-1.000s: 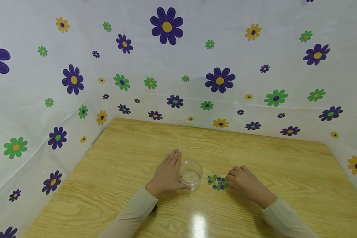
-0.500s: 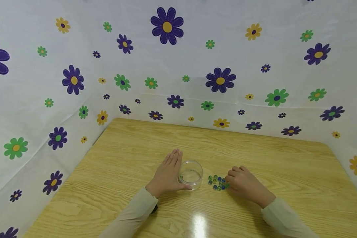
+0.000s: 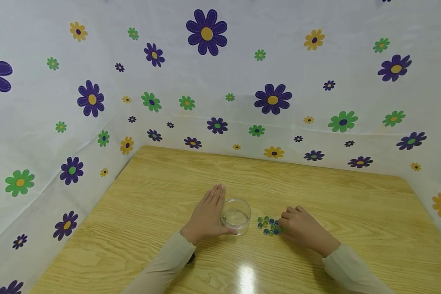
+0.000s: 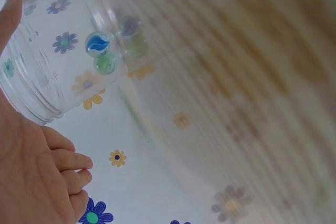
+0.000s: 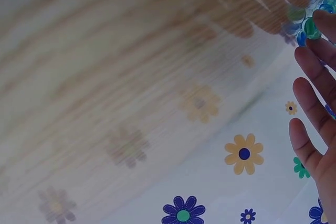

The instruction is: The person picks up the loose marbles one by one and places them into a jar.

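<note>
A clear round jar (image 3: 236,216) stands open-topped on the table, with a few glass marbles low inside; the left wrist view shows a blue-swirled marble (image 4: 97,44) and a green one (image 4: 105,63). My left hand (image 3: 206,214) rests against the jar's left side, fingers straight and together, thumb along its near side. To the right of the jar lies a loose cluster of green, blue and yellowish marbles (image 3: 266,224). My right hand (image 3: 302,228) is at the cluster's right edge, its fingertips right beside a green marble (image 5: 312,28). Its thumb is hidden in the right wrist view.
The light wood table (image 3: 176,175) reaches back to a white cloth (image 3: 235,73) printed with purple, green and yellow flowers. This cloth also hangs along the left and right sides. A bright light reflection shows on the tabletop near the front.
The right hand has shifted very slightly left at the marbles' edge. The left hand, jar and marble cluster stay essentially in place.
</note>
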Demonstrator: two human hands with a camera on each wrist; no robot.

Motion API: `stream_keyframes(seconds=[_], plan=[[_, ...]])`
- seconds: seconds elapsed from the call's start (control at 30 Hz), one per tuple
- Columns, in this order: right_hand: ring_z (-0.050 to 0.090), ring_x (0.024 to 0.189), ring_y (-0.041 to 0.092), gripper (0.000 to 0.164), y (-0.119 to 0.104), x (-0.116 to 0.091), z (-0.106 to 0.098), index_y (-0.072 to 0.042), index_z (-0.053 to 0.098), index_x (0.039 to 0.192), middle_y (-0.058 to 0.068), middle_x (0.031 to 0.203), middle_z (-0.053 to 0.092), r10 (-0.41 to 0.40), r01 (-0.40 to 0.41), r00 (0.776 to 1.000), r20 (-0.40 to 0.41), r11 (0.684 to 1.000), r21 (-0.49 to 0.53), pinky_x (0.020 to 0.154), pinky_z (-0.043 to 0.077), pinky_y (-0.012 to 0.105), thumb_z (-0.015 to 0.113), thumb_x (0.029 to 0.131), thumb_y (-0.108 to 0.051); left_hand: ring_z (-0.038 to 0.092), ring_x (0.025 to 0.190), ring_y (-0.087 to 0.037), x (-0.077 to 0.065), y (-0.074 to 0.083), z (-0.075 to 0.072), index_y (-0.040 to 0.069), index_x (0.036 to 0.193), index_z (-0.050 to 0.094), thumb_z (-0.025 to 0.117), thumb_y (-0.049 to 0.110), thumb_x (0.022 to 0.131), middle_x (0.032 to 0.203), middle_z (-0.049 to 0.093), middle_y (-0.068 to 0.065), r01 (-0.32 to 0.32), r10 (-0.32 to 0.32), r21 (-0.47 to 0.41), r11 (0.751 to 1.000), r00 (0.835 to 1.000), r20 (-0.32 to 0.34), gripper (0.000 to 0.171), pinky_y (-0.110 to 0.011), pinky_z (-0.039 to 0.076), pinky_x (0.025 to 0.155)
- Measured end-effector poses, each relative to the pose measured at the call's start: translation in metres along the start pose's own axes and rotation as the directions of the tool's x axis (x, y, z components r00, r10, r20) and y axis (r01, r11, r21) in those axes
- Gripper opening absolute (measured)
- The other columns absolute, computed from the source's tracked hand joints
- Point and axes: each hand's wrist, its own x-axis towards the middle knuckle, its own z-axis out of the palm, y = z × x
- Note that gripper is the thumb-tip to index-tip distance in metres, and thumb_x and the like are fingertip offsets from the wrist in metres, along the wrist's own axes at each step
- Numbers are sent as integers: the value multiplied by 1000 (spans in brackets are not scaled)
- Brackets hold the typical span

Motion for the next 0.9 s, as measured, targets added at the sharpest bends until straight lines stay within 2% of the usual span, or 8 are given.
stream_keyframes(seconds=[0.63,0.9], plan=[[51,70,10,22,0,-1,9,-20,67,75,-8,73,60,-14,14,1000,-11,1000,-22,61,35,24,83,66,-31,13,146,-30,-1,0,2,-5,149,13,61,76,67,156,16,-21,1,-2,-15,1000,1000,-13,124,-41,17,120],[50,72,10,20,0,-3,6,-19,67,76,-7,76,62,8,-8,1000,18,1000,-13,61,37,26,82,68,-28,13,146,-29,-1,-1,3,-5,149,13,59,77,68,156,16,-20,0,0,-2,1000,1000,-12,124,-41,17,120]])
